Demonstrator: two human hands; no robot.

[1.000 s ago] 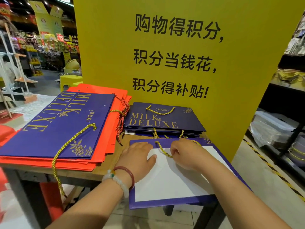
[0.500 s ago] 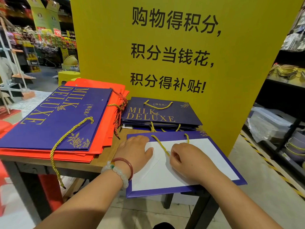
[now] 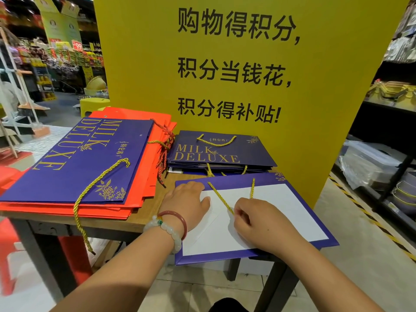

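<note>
Handle-tucking step, I'd say. Left hand (image 3: 186, 203), grip wide, pinned bag (image 3: 292, 212) at its 9 o'clock; right hand (image 3: 258, 224) grip pinched gold cord (image 3: 219, 197). Next: lay cord flat, bag held.

Behind the left grip (image 3: 186, 204), 2 bracelets: 1 red-brown bangle (image 3: 182, 221), 1 pale bead string (image 3: 172, 234); bare forearms (image 3: 126, 264).

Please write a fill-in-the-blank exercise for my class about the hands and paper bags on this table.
1. The left hand rests on the ____ inner panel of the flattened bag.
2. The right hand pinches that bag's gold cord handle, and the left wrist wears ____ bracelets.
3. The stacked purple bags behind it read MILK ____.
Missing words: white; two; DELUXE.
</note>
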